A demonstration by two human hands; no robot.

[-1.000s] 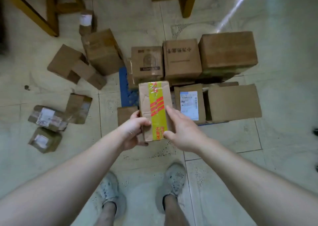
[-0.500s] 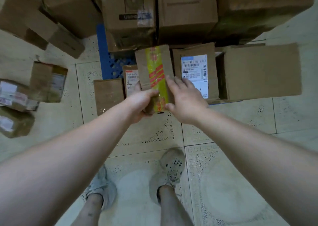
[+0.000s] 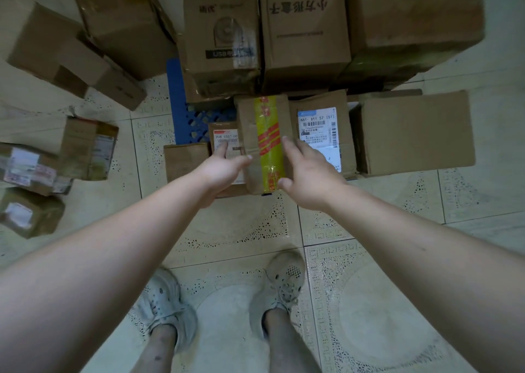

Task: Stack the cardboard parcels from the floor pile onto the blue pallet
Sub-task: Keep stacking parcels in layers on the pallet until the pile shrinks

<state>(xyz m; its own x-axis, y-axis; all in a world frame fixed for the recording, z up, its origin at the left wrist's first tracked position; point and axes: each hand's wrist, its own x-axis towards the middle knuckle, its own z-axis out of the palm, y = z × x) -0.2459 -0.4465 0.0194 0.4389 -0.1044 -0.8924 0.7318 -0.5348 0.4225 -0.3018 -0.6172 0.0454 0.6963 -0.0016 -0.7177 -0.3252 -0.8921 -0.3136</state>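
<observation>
I see the yellow-taped parcel (image 3: pixel 264 128) standing at the near edge of the blue pallet (image 3: pixel 176 88), between two labelled parcels. My left hand (image 3: pixel 221 168) and right hand (image 3: pixel 306 173) flank it, released, fingers straight against its sides. Loose parcels (image 3: pixel 85 148) lie on the floor left of the pallet.

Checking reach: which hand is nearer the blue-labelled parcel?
Right. The right hand overlaps the left edge of the blue-labelled parcel; the left hand is across the yellow-taped parcel, on its left side.
</observation>
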